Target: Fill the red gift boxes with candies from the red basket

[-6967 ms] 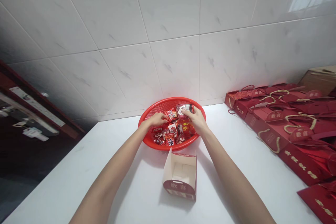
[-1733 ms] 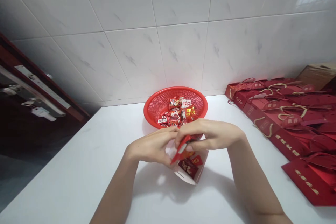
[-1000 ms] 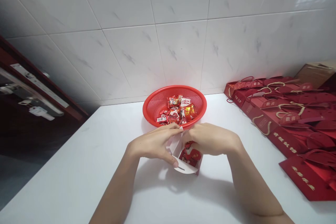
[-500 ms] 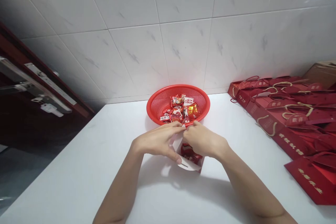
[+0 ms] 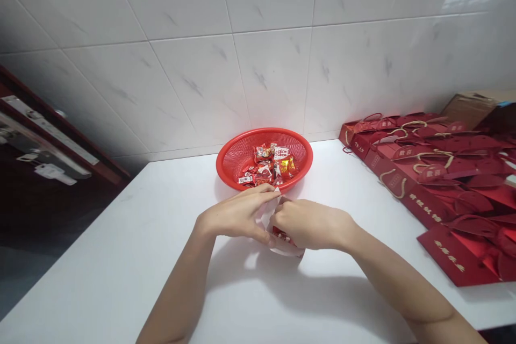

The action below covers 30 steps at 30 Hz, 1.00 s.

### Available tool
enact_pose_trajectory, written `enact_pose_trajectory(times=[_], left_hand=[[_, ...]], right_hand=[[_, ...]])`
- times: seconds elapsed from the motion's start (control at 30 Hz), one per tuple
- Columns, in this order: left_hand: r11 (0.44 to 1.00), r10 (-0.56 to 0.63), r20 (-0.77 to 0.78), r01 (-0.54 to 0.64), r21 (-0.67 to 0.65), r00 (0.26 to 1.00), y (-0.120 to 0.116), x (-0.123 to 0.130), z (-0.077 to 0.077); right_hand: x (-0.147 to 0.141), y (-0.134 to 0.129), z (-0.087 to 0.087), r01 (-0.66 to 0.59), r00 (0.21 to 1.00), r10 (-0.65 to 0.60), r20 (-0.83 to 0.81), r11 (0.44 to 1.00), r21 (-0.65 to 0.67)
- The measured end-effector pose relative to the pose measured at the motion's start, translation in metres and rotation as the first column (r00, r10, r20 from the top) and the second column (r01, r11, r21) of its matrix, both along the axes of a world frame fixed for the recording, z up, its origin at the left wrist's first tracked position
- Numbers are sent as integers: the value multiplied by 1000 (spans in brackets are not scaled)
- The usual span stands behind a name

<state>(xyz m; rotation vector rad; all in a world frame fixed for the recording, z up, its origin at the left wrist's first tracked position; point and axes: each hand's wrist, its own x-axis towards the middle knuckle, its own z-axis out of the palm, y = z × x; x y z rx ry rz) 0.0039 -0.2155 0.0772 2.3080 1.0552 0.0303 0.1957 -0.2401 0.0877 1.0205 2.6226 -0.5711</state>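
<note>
A small paper gift box (image 5: 288, 250), white inside, stands on the white table with its top flaps raised. Red-wrapped sweets (image 5: 281, 234) show inside it. My left hand (image 5: 234, 219) grips the box from the left, its thumb on the near flap and its fingers at the far flap. Over the opening, my right hand (image 5: 310, 221) is closed with curled fingers; what it holds, if anything, is hidden. Just beyond both hands sits a red plastic basket (image 5: 222, 164) containing several wrapped sweets (image 5: 264, 168).
Red gift boxes (image 5: 423, 201) with cord handles stand in rows along the right of the table (image 5: 161, 226). Behind them is a brown cardboard box (image 5: 467, 113). A tiled wall (image 5: 193, 80) closes off the back. A dark red door with keys (image 5: 54, 172) is at left.
My right hand has moved from the box's far right edge to over its opening, covering more of the sweets. My left hand keeps its grip. The view has turned slightly right.
</note>
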Motion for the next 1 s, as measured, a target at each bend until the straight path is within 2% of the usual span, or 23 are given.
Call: enact_pose_trajectory(times=[0.07, 0.13, 0.23, 0.47, 0.73, 0.83, 0.9, 1.0], left_hand=[[1000, -2, -37, 2, -3, 999, -1, 2, 2], [1000, 2, -66, -2, 2, 998, -2, 3, 3], [1000, 2, -99, -2, 2, 995, -3, 5, 5], [1000, -3, -115, 5, 14, 993, -3, 7, 5], [1000, -19, -88, 21, 22, 996, -3, 10, 3], [1000, -18, -89, 19, 11, 996, -4, 11, 4], [1000, -16, -88, 18, 20, 996, -5, 11, 5], [999, -13, -82, 15, 31, 997, -6, 12, 5]], right_hand=[[-6, 2, -3, 20, 997, -19, 76, 1000, -13], [-11, 5, -6, 70, 988, -73, 133, 997, 28], [-12, 9, -11, 102, 980, -111, 165, 993, 62], [-9, 9, -16, 47, 982, -57, 178, 997, 57], [-9, 22, -27, -43, 985, 38, 166, 999, 27], [5, 23, -26, -24, 998, 22, 65, 999, 35], [21, 19, -21, 35, 995, -32, -90, 999, 36], [48, 5, -17, 111, 943, -83, -323, 991, 69]])
